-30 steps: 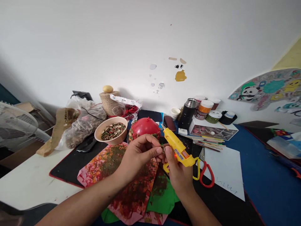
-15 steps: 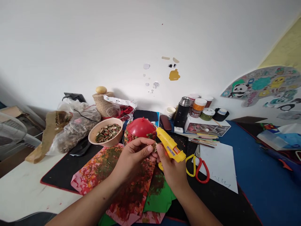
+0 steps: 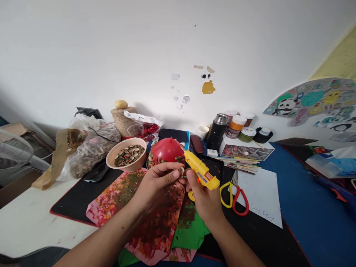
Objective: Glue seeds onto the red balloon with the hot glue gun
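Observation:
My right hand (image 3: 202, 196) grips a yellow hot glue gun (image 3: 199, 169), its nozzle pointing up and left. My left hand (image 3: 160, 181) pinches a small painted seed (image 3: 182, 171) between thumb and fingertips, right beside the gun. Just behind both hands stands a red balloon (image 3: 166, 149) with coloured seeds stuck round its lower part. A beige bowl (image 3: 127, 158) of green and brown seeds sits left of the balloon. Paint-stained paper sheets (image 3: 122, 193) lie under my hands.
Red and yellow scissors (image 3: 236, 196) and white paper (image 3: 258, 196) lie to the right. A black flask (image 3: 217, 131), paint jars (image 3: 237, 126) and a box stand behind. Plastic bags (image 3: 89, 148), a twine spool (image 3: 122, 120) and a fan (image 3: 13, 154) are at the left.
My hands stayed together in front of the balloon; the left fingertips shifted the seed slightly against the right thumb. The view moved a little.

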### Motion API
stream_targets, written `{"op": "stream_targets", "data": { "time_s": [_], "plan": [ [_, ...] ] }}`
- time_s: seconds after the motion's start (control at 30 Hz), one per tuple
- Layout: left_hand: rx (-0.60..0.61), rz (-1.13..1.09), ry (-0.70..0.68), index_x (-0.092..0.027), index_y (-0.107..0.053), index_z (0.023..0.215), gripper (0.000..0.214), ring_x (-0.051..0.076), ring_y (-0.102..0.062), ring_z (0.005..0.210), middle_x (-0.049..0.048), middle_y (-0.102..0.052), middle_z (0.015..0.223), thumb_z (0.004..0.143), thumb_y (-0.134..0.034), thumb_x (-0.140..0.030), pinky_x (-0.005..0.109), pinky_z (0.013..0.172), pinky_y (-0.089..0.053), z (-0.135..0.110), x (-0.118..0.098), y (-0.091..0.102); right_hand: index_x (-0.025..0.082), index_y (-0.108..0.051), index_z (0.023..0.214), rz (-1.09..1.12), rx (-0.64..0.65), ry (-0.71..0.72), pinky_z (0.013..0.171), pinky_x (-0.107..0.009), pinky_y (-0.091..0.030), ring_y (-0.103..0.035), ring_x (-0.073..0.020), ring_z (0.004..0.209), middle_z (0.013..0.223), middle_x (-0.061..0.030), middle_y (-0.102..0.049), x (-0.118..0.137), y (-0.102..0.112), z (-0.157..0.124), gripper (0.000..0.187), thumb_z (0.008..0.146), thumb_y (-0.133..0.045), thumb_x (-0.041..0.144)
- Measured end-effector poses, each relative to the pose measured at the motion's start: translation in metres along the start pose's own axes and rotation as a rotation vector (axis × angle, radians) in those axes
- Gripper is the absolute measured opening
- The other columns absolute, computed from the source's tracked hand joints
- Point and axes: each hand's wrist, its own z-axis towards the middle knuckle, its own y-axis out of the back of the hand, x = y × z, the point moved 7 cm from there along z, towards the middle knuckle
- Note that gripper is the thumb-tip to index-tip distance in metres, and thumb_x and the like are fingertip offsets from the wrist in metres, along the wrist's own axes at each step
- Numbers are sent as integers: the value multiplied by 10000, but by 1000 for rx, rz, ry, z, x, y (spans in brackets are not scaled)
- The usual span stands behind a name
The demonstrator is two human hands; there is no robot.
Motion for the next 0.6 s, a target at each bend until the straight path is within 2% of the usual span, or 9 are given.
{"op": "stream_targets", "data": {
  "time_s": [0.07, 0.17, 0.3, 0.43, 0.5, 0.6],
  "plan": [
    [-8, -5, -12, -162, -883, 939, 310, 145, -769, 693, 59, -814, 776, 715, -1038, -309, 203, 674, -617, 0, -1, 2, 199, -719, 759, 24, 13, -36, 481, -244, -438, -504, -128, 506, 597, 22, -578, -2, 0, -1, 504, 1000, -728, 641],
    [1, 27, -68, -171, -858, 932, 281, 157, -772, 724, 51, -814, 815, 741, -1021, -296, 224, 698, -624, -2, -8, 2, 180, -790, 864, 59, 1, -82, 487, -247, -466, -557, -148, 536, 614, 6, -603, -4, 1, -1, 588, 953, -722, 757],
    [36, 182, -169, -184, -845, 962, 211, 169, -780, 795, 74, -843, 993, 821, -965, -284, 264, 776, -637, -7, -18, -2, 168, -845, 989, 84, -50, -110, 494, -248, -490, -604, -164, 569, 636, -5, -626, -5, 8, 2, 666, 934, -696, 816],
    [62, 319, -199, -204, -843, 971, 156, 206, -787, 897, 103, -849, 1159, 861, -928, -274, 312, 845, -641, -12, -18, -4, 190, -871, 1072, 97, -92, -120, 531, -259, -528, -647, -181, 614, 696, -29, -690, -4, 15, 4, 700, 953, -642, 840],
    [75, 372, -206, -210, -842, 978, 140, 229, -789, 952, 117, -843, 1211, 882, -910, -285, 341, 887, -636, -13, -17, -6, 198, -877, 1079, 85, -95, -129, 609, -293, -588, -709, -214, 704, 821, -72, -771, -4, 17, 5, 720, 949, -624, 860],
    [79, 451, -222, -213, -842, 988, 139, 267, -789, 1052, 128, -844, 1215, 895, -898, -300, 357, 933, -621, -14, -17, -7, 210, -886, 1046, 65, -82, -123, 881, -392, -648, -779, -299, 988, 1089, -134, -837, -4, 17, 5, 734, 937, -611, 882]
  ]
}}
